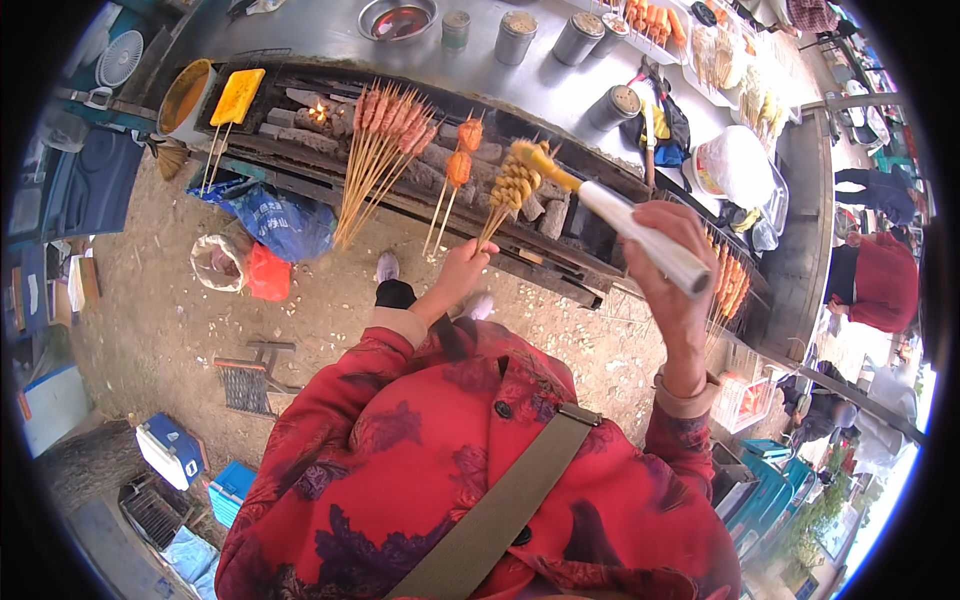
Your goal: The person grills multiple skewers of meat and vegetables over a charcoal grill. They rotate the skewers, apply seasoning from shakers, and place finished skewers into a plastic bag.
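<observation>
My left hand point(466, 262) grips the stick ends of a bunch of skewers with folded, yellowish food point(514, 180) over the charcoal grill. In my right hand point(671, 262) is a basting brush with a thick pale handle point(622, 217); its yellow-stained bristles touch or hang just over that food. To the left, two sticks carry orange-red pieces point(459, 166), and a fan of many meat skewers point(390, 120) lies across the grill. A yellow slab on two sticks point(237, 97) rests at the grill's left end, where a small flame point(318, 112) burns among the coals.
Shaker tins point(516, 37) and a steel bowl point(397, 18) stand on the metal counter behind the grill. A pot of sauce point(185, 97) is at the left. More skewers point(729, 285) lie at the right. A low stool point(247, 382) stands on the ground; people are farther right.
</observation>
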The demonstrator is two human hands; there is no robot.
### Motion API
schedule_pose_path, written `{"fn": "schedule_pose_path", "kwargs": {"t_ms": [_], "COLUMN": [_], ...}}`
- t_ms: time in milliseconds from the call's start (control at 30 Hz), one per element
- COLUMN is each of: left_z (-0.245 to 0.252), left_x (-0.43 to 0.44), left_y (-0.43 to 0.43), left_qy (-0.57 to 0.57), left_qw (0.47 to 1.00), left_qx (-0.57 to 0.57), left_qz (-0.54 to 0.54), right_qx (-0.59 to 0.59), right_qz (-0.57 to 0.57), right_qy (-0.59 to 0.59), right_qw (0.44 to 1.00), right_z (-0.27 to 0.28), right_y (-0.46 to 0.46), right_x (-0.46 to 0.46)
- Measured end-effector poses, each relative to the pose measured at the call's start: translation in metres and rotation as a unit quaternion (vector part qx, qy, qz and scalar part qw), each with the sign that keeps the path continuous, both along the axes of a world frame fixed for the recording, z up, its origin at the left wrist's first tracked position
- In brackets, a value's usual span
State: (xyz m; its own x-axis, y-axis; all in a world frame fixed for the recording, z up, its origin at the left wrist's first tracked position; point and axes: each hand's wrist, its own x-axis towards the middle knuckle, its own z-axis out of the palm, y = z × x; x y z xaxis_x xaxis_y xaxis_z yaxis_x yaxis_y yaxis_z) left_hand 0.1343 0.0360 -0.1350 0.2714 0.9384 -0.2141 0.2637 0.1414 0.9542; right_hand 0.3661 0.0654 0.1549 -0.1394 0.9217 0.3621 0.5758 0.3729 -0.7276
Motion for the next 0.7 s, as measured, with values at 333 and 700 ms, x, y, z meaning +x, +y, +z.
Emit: {"fn": "schedule_pose_path", "kwargs": {"t_ms": [333,700], "left_z": [0.029,0.037], "left_x": [-0.002,0.004], "left_y": [0.016,0.007], "left_qy": [-0.413,-0.312], "left_qw": [0.770,0.884], "left_qx": [-0.484,-0.343], "left_qz": [-0.048,0.067], "right_qx": [-0.039,-0.085], "right_qz": [0.046,0.050], "right_qy": [-0.058,-0.045], "right_qw": [0.996,0.994], "right_z": [-0.036,-0.026], "right_y": [0.003,-0.006], "right_x": [-0.020,-0.033]}}
